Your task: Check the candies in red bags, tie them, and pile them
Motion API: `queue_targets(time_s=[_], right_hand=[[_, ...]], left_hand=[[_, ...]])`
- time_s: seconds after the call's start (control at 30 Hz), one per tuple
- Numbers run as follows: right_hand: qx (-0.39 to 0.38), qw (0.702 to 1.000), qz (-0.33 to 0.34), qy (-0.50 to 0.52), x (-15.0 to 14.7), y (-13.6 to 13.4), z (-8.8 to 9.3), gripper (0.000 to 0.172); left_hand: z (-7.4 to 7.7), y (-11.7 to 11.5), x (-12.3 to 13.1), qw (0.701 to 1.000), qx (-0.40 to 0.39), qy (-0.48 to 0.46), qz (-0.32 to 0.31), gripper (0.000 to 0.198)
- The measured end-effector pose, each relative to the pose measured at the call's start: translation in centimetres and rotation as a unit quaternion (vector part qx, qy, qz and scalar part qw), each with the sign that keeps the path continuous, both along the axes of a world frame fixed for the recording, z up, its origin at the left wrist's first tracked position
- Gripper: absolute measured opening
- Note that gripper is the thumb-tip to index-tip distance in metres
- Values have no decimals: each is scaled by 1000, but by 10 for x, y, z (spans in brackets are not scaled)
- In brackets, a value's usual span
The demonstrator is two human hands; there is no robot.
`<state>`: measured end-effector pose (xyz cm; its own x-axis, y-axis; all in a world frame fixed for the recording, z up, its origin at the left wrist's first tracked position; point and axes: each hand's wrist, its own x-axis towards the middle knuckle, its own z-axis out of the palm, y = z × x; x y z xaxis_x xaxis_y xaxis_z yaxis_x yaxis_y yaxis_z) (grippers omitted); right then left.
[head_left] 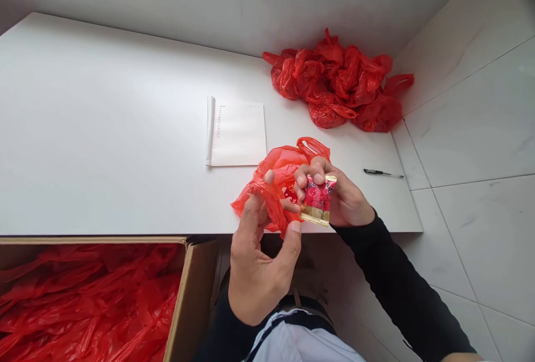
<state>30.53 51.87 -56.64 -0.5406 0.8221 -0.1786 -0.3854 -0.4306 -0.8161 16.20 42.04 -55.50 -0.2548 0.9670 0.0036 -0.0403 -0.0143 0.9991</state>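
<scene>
A thin red plastic bag (283, 160) lies open at the table's front edge, a printed red packet partly visible inside it. The bag's near rim is looped over the fingers of my left hand (261, 264), whose thumb stands apart from them. My right hand (345, 195) is closed around a small shiny packet (318, 200), pink and dark with gold crimped ends. That packet is beside the bag's mouth, close to my left fingertips. Part of the bag is hidden behind both hands.
Knotted red bags (334, 81) are piled at the back right by the wall. An open notepad (238, 133) lies mid-table (104, 128), and a pen (377, 172) at the right. A cardboard box (188, 295) of red bags stands at the front left.
</scene>
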Motion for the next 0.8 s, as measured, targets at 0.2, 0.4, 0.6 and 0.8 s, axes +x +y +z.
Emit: queue_targets(time_s=[0.2,0.4,0.6,0.8], right_hand=[[-22,1000,-5,12,-3,0,1,37],[30,995,-70,-63,-5,-3,0,24],[43,975,-118,-183,-11,-9,8,11],[24,985,-94,-143,-9,-8,9,8]], left_hand=[[-1,0,3,1000,-10,-2,2,69],[-1,-3,3,1000,-3,11,6,71],[-3,0,2,999,-25,-38,6,72],[-1,-1,-1,996,-54,-70,15,68]])
